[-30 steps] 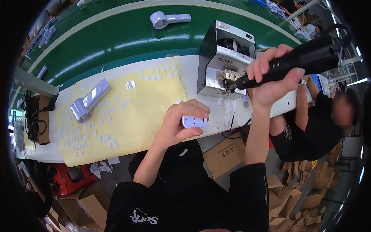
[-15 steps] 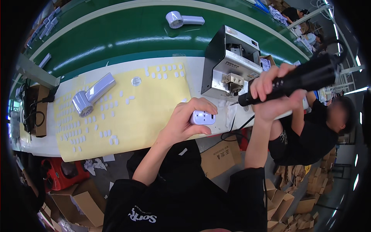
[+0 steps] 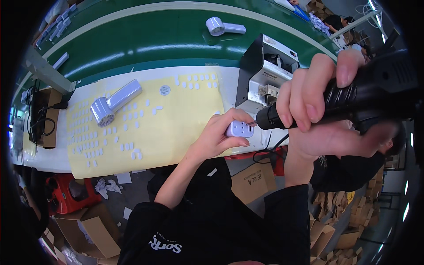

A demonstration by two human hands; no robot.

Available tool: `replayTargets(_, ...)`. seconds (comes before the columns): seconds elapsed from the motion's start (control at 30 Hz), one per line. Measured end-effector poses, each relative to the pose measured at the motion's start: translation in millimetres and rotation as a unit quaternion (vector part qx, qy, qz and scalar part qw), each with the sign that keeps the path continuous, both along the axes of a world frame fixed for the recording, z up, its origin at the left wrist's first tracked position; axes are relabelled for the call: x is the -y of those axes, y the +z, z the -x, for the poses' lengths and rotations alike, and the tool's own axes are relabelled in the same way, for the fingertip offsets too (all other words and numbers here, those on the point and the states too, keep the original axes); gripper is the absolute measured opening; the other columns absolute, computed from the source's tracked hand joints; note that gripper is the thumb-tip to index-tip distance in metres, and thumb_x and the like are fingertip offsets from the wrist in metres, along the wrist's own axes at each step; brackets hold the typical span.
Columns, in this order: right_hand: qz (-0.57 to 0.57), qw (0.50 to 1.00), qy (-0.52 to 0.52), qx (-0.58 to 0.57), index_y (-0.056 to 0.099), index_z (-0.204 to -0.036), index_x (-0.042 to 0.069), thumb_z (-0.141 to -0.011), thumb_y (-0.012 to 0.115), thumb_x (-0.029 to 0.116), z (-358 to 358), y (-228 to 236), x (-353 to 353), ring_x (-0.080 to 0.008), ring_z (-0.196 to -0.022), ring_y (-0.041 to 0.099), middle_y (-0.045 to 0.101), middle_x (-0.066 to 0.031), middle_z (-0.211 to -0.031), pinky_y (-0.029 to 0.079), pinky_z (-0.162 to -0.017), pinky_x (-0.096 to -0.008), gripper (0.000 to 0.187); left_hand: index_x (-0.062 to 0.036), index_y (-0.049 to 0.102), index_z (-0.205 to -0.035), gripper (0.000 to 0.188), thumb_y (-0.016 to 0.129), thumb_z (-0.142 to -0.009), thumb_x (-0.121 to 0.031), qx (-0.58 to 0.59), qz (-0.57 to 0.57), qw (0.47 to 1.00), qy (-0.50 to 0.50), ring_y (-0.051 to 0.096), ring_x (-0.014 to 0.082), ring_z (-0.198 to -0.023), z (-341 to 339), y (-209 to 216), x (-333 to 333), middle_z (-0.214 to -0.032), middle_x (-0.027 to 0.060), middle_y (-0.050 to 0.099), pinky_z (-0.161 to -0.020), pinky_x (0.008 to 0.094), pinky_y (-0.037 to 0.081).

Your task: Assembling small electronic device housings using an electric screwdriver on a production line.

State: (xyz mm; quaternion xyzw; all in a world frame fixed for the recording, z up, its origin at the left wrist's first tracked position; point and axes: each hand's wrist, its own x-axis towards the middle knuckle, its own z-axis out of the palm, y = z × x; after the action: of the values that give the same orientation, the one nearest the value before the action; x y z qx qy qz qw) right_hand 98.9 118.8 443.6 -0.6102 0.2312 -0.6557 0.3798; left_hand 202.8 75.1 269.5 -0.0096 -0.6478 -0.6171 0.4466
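Observation:
My left hand (image 3: 217, 134) grips a small lavender plastic housing (image 3: 240, 129), its end face with screw holes and a dark slot turned toward the right. My right hand (image 3: 320, 106) is wrapped round a black electric screwdriver (image 3: 353, 104), held almost level. The driver's thin bit reaches the upper right edge of the housing's end face; whether it sits in a hole I cannot make out. Left of my hands, a lavender handheld fan (image 3: 115, 102) lies on the yellow sheet (image 3: 176, 128), among rows of small pale oval pieces (image 3: 86, 132).
Behind my right hand stands a silver and black machine (image 3: 265, 70), probably a screw feeder. Another handheld fan (image 3: 224, 28) lies on the green conveyor belt (image 3: 159, 44). A cable (image 3: 276, 149) hangs by the table edge. A person (image 3: 353, 172) sits at right; cardboard boxes (image 3: 90, 229) stand below.
My right hand has brought the screwdriver closer, its bit now at the housing instead of near the machine. The fan on the belt has shifted slightly right, as has the whole view.

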Motion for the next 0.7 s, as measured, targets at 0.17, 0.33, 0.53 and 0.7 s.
replayTargets(0.17,-0.012,1.000,0.016,-0.001,0.043,-0.093,0.009,-0.073,0.055,0.057,-3,0,1,-0.0094,-0.046,0.042,0.044,-0.0015,-0.062,0.036,-0.041,-0.0230,0.054,-0.0044,0.049,-0.100,0.043,0.072,-0.071,-0.025,0.018,0.012,1.000,0.012,0.062,0.0242,-0.079,-4,1,1,-0.092,0.0077,0.062,-0.070,0.0290,0.046)
replayTargets(0.33,-0.029,0.999,0.026,0.003,0.044,-0.093,0.008,-0.074,0.055,0.054,-4,-3,5,-0.0097,-0.048,0.043,0.045,-0.0022,-0.063,0.037,-0.042,-0.0231,0.051,-0.0043,0.048,-0.099,0.044,0.073,-0.071,-0.027,0.033,0.015,0.999,0.014,0.061,0.0248,-0.077,-7,7,2,-0.090,0.0082,0.062,-0.069,0.0291,0.046)
replayTargets(0.53,-0.050,0.998,0.045,0.013,0.045,-0.093,0.008,-0.074,0.057,0.049,-7,-9,14,-0.0102,-0.050,0.045,0.046,-0.0030,-0.064,0.038,-0.045,-0.0232,0.047,-0.0046,0.048,-0.097,0.045,0.074,-0.070,-0.028,0.060,0.034,0.997,0.027,0.061,0.0252,-0.074,-7,5,2,-0.086,0.0078,0.061,-0.066,0.0291,0.046)
replayTargets(0.7,-0.064,0.996,0.057,0.018,0.046,-0.093,0.007,-0.074,0.057,0.045,-4,-12,15,-0.0105,-0.052,0.046,0.048,-0.0036,-0.065,0.038,-0.046,-0.0233,0.044,-0.0050,0.048,-0.096,0.044,0.074,-0.070,-0.030,0.047,0.016,0.998,0.028,0.060,0.0249,-0.072,-6,6,1,-0.084,0.0074,0.061,-0.065,0.0288,0.045)
